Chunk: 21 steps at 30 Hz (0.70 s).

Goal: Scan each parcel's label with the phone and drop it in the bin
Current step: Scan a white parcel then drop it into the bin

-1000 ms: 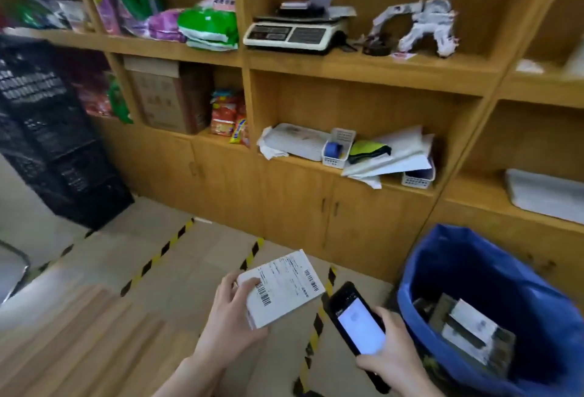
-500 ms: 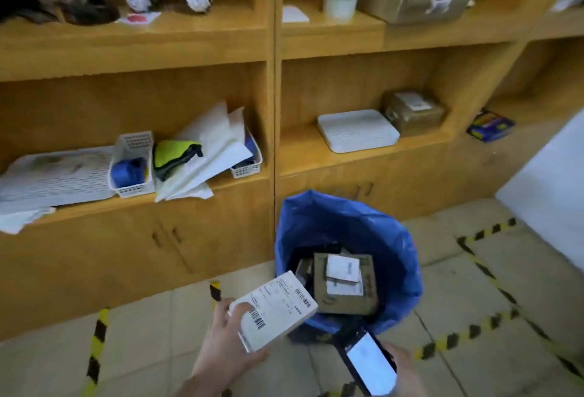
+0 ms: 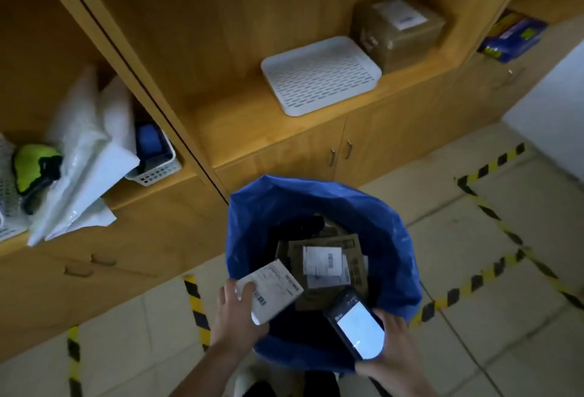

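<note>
My left hand (image 3: pixel 235 317) grips a small white parcel (image 3: pixel 275 294) by its near-left corner, label and barcodes up, over the left rim of the bin (image 3: pixel 395 238), which has a blue bag liner. My right hand (image 3: pixel 392 349) holds a black phone (image 3: pixel 355 325) with a lit white screen above the bin's near edge. Inside the bin lie brown cardboard parcels (image 3: pixel 350 270) with white labels facing up.
Wooden shelving stands behind the bin, with a white perforated tray (image 3: pixel 319 76), a taped brown box (image 3: pixel 395 30), a blue packet (image 3: pixel 512 36), white mailer bags (image 3: pixel 79 156) and a small white basket (image 3: pixel 155 163). Yellow-black tape (image 3: pixel 493 213) marks the tiled floor.
The view swung right and down onto the bin. My left hand carried the white parcel from beside the bin to over its rim; the phone moved over the bin's near edge.
</note>
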Available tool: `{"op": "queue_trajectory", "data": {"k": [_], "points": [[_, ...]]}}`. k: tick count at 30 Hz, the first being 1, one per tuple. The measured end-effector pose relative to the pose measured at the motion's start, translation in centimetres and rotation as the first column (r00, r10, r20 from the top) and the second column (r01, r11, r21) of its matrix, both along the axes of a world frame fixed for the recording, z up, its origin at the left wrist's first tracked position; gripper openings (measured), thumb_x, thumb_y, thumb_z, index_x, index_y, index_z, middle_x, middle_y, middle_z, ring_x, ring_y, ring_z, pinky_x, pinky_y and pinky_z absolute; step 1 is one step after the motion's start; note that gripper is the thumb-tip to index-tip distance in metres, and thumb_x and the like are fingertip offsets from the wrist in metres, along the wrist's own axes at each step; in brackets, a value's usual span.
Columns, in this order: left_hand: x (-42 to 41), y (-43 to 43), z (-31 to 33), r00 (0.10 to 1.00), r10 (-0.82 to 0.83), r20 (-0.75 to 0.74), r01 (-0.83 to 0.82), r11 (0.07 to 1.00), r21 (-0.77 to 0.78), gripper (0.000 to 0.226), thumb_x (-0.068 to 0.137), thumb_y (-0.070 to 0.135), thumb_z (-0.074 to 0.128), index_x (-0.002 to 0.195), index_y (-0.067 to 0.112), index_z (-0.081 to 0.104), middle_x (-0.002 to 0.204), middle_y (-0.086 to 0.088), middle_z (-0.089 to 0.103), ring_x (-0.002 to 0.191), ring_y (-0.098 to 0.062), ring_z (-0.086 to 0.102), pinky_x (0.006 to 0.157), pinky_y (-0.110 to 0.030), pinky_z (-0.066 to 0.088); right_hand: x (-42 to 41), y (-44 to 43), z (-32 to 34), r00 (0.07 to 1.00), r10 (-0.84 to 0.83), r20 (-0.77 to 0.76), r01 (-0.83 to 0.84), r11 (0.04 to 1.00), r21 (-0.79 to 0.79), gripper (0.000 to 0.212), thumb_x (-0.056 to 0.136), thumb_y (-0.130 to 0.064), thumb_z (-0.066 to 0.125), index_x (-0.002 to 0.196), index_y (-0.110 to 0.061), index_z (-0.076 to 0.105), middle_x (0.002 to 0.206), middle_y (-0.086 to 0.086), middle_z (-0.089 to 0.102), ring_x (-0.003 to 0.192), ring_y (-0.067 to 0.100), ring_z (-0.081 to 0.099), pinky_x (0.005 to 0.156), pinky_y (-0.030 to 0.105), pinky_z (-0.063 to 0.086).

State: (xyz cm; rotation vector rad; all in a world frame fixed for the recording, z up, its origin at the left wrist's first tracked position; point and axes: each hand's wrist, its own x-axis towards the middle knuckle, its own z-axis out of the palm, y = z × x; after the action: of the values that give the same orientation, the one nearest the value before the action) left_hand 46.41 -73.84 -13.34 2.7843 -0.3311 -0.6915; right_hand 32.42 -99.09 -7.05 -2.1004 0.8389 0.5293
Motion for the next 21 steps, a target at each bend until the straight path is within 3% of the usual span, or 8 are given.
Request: {"op": "queue_trajectory", "data": {"k": [4, 10, 15, 21], "points": [[5.1, -1.7, -3.1, 0.989, -0.150, -0.013, 0.150, 0.980, 0.133, 0.091, 0.067, 0.050, 0.075, 0.143, 0.024, 0.031, 0.141, -0.006, 0.013, 0.132, -0.028, 0.016, 0.096, -0.033, 0.047, 3.9, 0.4, -4.2, 0.995, -0.070, -0.067, 0.070, 0.998, 0.005, 0.098, 0.040, -0.035, 0.074, 0.132, -0.026, 0.041, 0.117, -0.009, 0.036, 0.115, 0.012, 0.044, 0.083, 0.030, 0.044], [11.0, -2.9, -9.3, 0.896, -0.430, -0.116, 0.444, 0.844, 0.300, 0.086, 0.071, 0.042, 0.077, 0.139, 0.021, 0.030, 0.147, -0.014, 0.012, 0.136, -0.032, 0.019, 0.098, -0.039, 0.045, 8.8, 3.3, -11.1, 0.971, -0.188, -0.150, 0.194, 0.981, 0.028, 0.097, 0.048, -0.032, 0.081, 0.134, -0.029, 0.037, 0.112, -0.015, 0.028, 0.108, 0.012, 0.046, 0.092, 0.042, 0.042], [13.1, -3.6, -15.1, 0.764, -0.586, -0.271, 0.646, 0.691, 0.324, 0.081, 0.073, 0.025, 0.079, 0.140, 0.015, 0.035, 0.148, -0.015, 0.013, 0.134, -0.035, 0.021, 0.101, -0.039, 0.042, 10.8, 6.6, -17.5, 0.929, -0.274, -0.247, 0.295, 0.954, 0.053, 0.097, 0.051, -0.029, 0.082, 0.136, -0.030, 0.035, 0.121, -0.011, 0.034, 0.099, 0.009, 0.043, 0.093, 0.041, 0.039], [15.0, -4.9, -21.2, 0.632, -0.677, -0.378, 0.775, 0.542, 0.325, 0.088, 0.074, 0.032, 0.080, 0.145, 0.013, 0.032, 0.149, -0.016, 0.015, 0.133, -0.034, 0.024, 0.102, -0.042, 0.036, 11.3, 9.4, -23.0, 0.882, -0.332, -0.334, 0.370, 0.928, 0.052, 0.098, 0.053, -0.032, 0.080, 0.138, -0.028, 0.032, 0.119, -0.011, 0.032, 0.100, 0.011, 0.043, 0.087, 0.039, 0.040]]}}
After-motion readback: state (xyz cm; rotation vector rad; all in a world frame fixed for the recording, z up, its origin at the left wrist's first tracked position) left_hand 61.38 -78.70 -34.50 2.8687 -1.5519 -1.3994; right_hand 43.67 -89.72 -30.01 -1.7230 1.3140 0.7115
